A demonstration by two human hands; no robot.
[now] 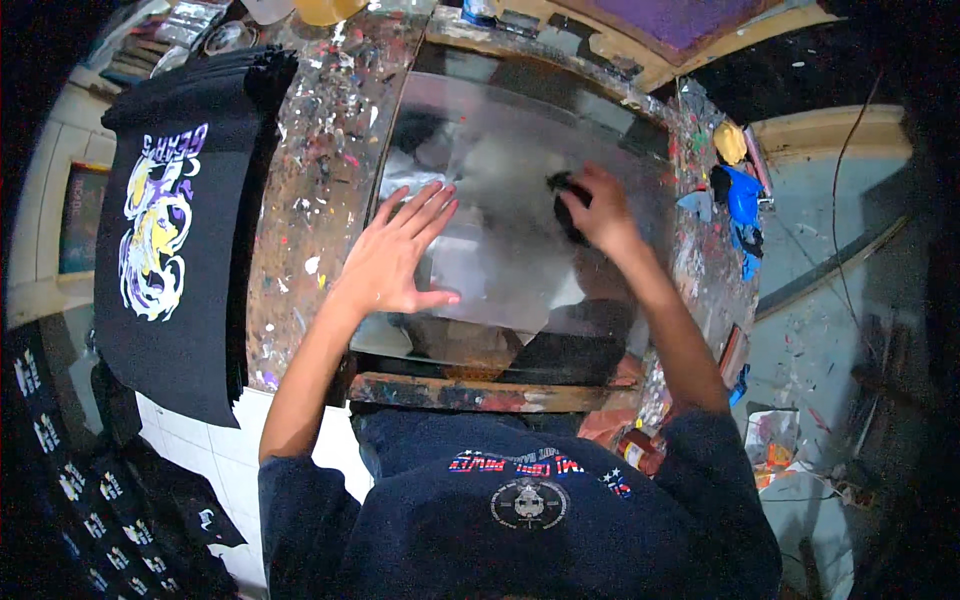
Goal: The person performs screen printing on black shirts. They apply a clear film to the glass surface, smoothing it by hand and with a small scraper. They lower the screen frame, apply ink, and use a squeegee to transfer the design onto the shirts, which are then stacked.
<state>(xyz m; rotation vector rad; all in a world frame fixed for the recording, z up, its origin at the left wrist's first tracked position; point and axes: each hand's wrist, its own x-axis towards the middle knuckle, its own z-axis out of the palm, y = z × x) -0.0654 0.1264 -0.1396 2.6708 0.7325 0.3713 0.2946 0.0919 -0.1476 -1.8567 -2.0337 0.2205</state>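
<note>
A large glass pane [470,340] is set into the worktable in front of me, with a clear sheet [520,305] lying over most of it. My left hand [402,255] is spread flat near the sheet's left side, thumb out, holding nothing. Over the right part of the sheet, my right hand [600,212] is closed, thumb and fingers curled together. A small dark patch shows at its fingertips; I cannot make out whether it is a held object or a reflection. Cloudy reflections cover the glass between the two hands.
A thick stack of black printed T-shirts [215,270] lies on the left. Paint-spattered wood [310,200] borders the glass. Blue and yellow scraps [740,190] sit on the right edge. A wooden-framed purple screen [690,25] stands at the back. A jar [640,452] is near my right elbow.
</note>
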